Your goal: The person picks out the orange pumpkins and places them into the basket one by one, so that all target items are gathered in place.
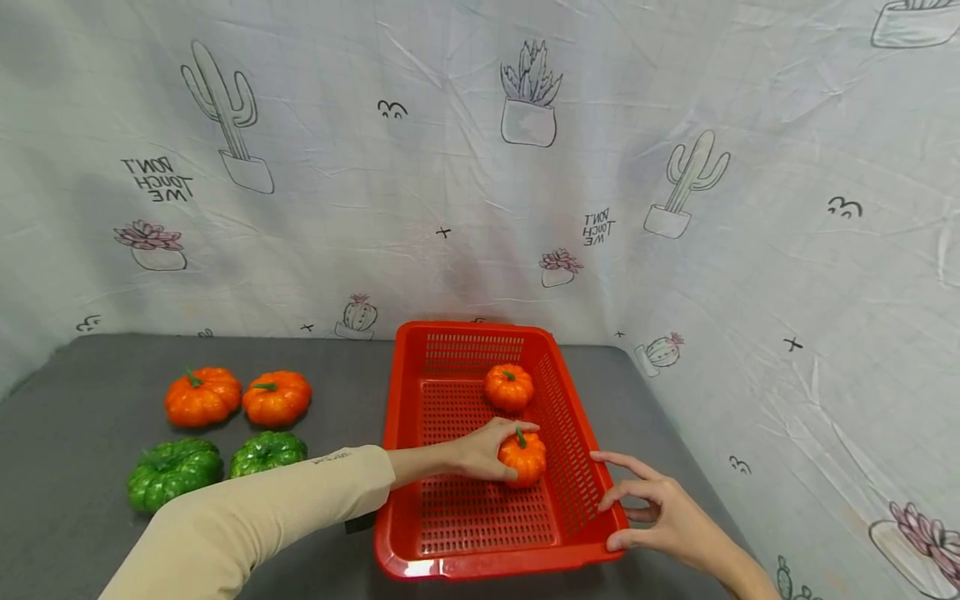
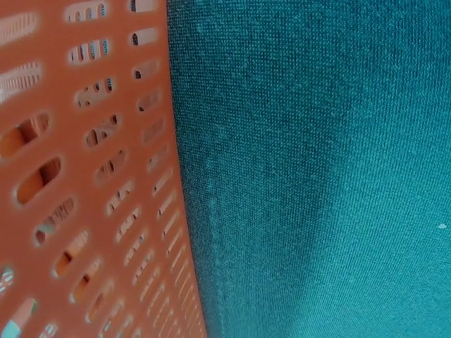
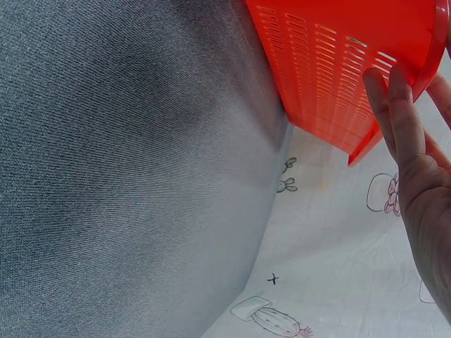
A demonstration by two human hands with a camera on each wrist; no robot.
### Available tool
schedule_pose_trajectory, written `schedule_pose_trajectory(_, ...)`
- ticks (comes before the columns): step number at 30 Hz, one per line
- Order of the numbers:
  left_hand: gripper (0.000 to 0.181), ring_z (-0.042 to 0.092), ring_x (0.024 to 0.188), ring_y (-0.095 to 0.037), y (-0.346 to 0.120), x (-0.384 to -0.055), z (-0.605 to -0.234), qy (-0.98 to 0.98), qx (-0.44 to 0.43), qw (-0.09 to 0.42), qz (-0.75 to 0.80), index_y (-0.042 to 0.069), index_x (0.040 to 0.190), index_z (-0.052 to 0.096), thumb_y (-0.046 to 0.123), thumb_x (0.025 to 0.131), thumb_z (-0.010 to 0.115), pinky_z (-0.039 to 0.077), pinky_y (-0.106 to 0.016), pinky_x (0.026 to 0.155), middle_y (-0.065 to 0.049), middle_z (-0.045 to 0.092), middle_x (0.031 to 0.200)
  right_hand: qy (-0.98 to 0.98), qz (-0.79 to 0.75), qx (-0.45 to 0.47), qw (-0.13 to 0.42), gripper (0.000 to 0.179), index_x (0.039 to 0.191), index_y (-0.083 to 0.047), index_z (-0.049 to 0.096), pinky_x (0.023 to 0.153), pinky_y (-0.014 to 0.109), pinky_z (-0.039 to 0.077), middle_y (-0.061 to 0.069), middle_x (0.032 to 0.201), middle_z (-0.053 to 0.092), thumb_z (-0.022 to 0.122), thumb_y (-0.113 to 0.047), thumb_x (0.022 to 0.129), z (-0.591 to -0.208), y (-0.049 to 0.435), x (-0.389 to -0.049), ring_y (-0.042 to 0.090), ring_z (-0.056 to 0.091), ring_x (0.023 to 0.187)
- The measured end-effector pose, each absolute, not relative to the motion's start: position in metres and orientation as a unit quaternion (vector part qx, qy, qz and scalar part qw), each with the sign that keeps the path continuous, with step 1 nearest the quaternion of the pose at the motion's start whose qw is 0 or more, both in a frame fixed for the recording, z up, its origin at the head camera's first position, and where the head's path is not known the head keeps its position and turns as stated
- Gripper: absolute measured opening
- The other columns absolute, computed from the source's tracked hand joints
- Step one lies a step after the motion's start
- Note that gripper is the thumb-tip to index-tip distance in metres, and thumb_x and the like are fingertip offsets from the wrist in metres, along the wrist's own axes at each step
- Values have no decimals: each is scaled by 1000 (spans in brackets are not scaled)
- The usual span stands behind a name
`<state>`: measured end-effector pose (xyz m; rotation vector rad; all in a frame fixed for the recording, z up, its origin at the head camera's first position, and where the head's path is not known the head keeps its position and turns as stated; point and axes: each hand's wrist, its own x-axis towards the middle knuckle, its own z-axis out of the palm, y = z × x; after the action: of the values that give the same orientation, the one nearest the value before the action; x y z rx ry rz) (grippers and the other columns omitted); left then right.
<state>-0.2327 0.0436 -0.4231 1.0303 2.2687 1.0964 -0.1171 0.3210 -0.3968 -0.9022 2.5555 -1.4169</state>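
My left hand reaches into the red plastic basket and grips a small orange pumpkin between thumb and fingers. Behind it, a second orange pumpkin sits in the basket against the right wall. My right hand holds the basket's right rim near the front corner. In the right wrist view, fingers of that hand lie along the outside of the slotted wall. The left wrist view shows the basket's slotted wall close up, with the held pumpkin hidden or only glimpsed through the slots.
Left of the basket on the grey table lie two orange pumpkins at the back and two green pumpkins in front, one partly behind my left sleeve. A white printed curtain closes off the back and right side.
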Motion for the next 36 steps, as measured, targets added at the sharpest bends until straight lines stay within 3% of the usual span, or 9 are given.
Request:
schedule_pose_trajectory(7,74,38,125,-26,42,-234,-423,811,370,215,398,10,148,34,4,81,64,39,-42,97,-17,29,147,838,-461,-288,40,24,98,-12,70,77,32,56,21,143,40,77,-3,77,-398,319,-118,3,46,124)
schedule_pose_trajectory(15,74,40,130,-34,43,-233,-427,805,345,203,437,-9,141,22,8,85,69,32,-44,107,-26,37,140,841,-458,-285,41,23,97,-13,69,76,32,56,20,143,40,78,-5,77,-397,317,-120,2,48,121)
schedule_pose_trajectory(23,65,52,118,-32,41,-235,-424,829,346,161,408,-3,134,42,15,82,76,43,-42,97,-19,54,127,837,-462,-292,40,23,97,-11,69,75,33,56,23,142,39,77,-3,77,-396,318,-120,2,48,122)
schedule_pose_trajectory(36,70,53,117,-32,46,-233,-424,840,329,176,394,-2,139,40,18,82,76,45,-40,95,-18,54,128,834,-467,-293,35,24,97,-10,69,77,33,56,22,142,40,77,-1,76,-395,320,-117,3,47,123)
